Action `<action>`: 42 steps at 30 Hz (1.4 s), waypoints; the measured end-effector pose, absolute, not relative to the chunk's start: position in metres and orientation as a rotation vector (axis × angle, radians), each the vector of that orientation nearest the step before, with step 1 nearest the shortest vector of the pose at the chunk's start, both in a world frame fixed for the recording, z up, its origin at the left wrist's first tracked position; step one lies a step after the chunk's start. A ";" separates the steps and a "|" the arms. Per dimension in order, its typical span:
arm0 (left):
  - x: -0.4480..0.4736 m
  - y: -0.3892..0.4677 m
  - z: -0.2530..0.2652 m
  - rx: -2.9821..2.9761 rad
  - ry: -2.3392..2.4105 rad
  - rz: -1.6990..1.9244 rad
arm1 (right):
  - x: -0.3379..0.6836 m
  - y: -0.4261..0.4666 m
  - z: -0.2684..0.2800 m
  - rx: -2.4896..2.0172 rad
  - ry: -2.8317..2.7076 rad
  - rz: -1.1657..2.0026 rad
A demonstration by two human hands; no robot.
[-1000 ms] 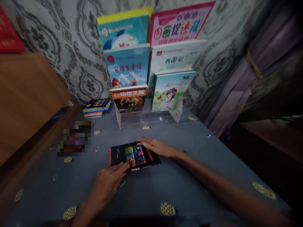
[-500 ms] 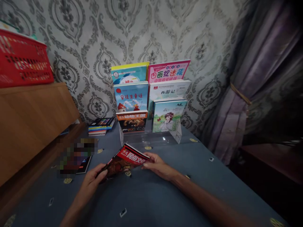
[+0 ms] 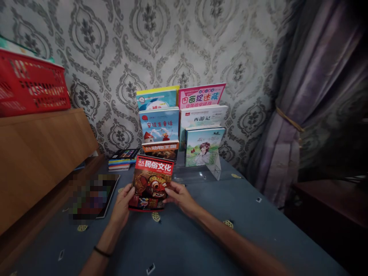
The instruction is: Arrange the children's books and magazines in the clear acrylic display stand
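Observation:
A book (image 3: 152,184) with a red title band and a carved mask on its cover is held up between both hands, its front facing me. My left hand (image 3: 124,201) grips its left edge, thumb on the cover. My right hand (image 3: 179,196) pinches the lower right edge. Behind it, a clear acrylic rack (image 3: 214,168) holds several books in two columns. The held book overlaps the lower part of the orange-titled animal book (image 3: 161,149) in the left column. To its right stands a green book (image 3: 204,147) with a drawn figure.
Left of the rack lies a stack of books (image 3: 122,161). Nearer, a dark, partly blurred-out flat item (image 3: 107,195) rests on the blue tablecloth (image 3: 184,245). A red basket (image 3: 31,84) sits on a wooden ledge (image 3: 48,142) at left. A tied curtain (image 3: 278,153) hangs at right.
The book has been raised and turned from a low tilt to nearly upright, its cover now fully visible. Both hands moved with it, closer to the rack's left column. The view has shifted slightly.

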State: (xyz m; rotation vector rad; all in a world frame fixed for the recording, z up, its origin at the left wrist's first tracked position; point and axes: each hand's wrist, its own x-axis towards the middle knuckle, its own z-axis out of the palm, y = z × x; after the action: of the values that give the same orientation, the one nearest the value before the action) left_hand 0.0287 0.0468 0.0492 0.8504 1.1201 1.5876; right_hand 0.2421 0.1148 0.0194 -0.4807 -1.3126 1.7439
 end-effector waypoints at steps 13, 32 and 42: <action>0.050 0.119 0.077 0.911 1.045 1.648 | 0.269 0.170 0.079 -0.607 -1.485 1.450; 0.044 0.187 0.132 1.953 1.661 1.584 | 0.271 0.247 0.123 -0.645 -1.698 0.985; 0.047 0.180 0.120 2.176 2.022 1.467 | 0.273 0.231 0.123 -1.164 -2.004 0.388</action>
State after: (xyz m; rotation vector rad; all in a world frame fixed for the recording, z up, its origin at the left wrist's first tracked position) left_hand 0.0473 0.1802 0.1195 2.1764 2.0224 1.4672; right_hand 0.2729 0.2306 0.1227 -1.1642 -2.0043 0.3876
